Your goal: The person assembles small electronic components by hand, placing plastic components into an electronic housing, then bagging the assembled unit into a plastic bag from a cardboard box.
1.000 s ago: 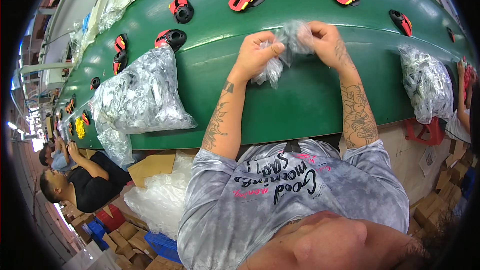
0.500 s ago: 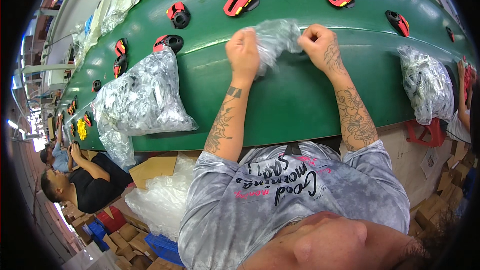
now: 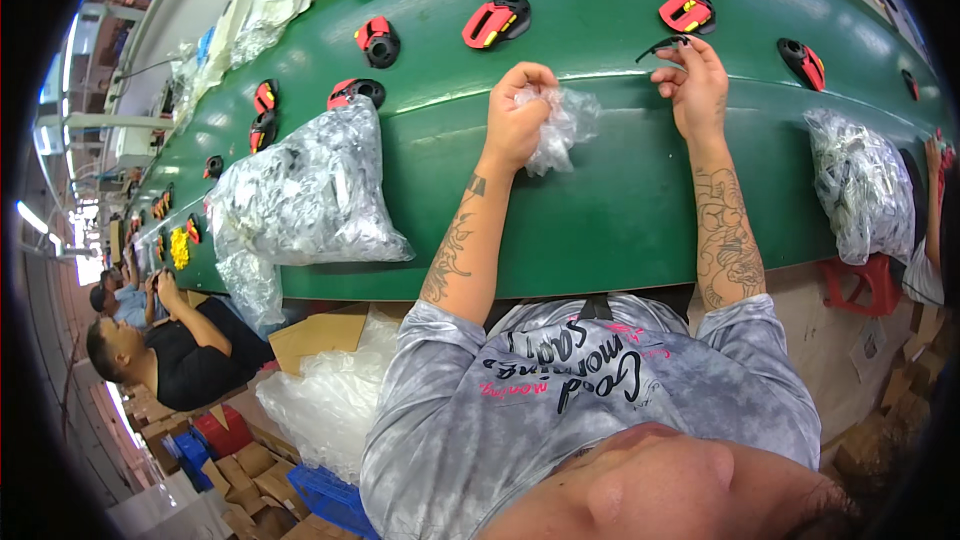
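Note:
My left hand (image 3: pixel 515 110) is closed around a crumpled clear plastic bag (image 3: pixel 562 127) over the green conveyor belt (image 3: pixel 600 210). Off to the right, my right hand (image 3: pixel 692 85) pinches a thin black curved part (image 3: pixel 660 43) between its fingertips, just below a red and black tool (image 3: pixel 685 11) lying on the belt. Another red and black tool (image 3: pixel 495 21) lies beyond my left hand.
A big clear bag full of bagged parts (image 3: pixel 305 195) lies on the belt to my left, a similar bag (image 3: pixel 862 195) to my right. More red-black tools (image 3: pixel 378 40) dot the belt. Co-workers (image 3: pixel 165 360) sit at left; cardboard boxes and plastic bags sit on the floor.
My hands were together on the plastic bag; now they have parted. The left hand keeps the emptied bag, and the right hand has moved right holding the thin black part.

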The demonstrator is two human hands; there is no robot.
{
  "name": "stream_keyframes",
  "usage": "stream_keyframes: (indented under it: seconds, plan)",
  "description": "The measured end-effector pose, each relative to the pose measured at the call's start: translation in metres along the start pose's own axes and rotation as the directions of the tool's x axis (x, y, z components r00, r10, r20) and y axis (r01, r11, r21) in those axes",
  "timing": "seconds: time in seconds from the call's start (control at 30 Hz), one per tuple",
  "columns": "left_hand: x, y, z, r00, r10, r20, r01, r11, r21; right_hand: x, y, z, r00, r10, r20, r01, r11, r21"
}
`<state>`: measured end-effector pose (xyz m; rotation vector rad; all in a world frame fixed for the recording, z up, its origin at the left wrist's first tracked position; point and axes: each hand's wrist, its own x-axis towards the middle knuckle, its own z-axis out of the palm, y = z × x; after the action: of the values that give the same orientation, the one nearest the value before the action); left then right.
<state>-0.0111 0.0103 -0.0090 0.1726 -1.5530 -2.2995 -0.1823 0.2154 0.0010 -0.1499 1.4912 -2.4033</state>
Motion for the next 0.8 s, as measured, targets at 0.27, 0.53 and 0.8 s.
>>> stream_keyframes:
  seconds: [0.27, 0.53, 0.8]
  plan:
    - [0.045, 0.082, -0.014, 0.939, 0.195, -0.285, 0.257, 0.154, 0.954, 0.003, 0.007, 0.003, 0.986, 0.079, 0.146, -0.042, 0.969, -0.242]
    - [0.081, 0.053, -0.066, 0.939, 0.031, -0.343, 0.318, 0.306, 0.897, -0.008, -0.001, 0.021, 0.986, 0.096, 0.134, -0.052, 0.953, -0.3]
    - [-0.007, -0.006, 0.032, 0.971, -0.106, -0.215, 0.204, 0.84, 0.503, -0.014, -0.005, 0.015, 0.979, -0.168, 0.116, 0.192, 0.95, -0.246]
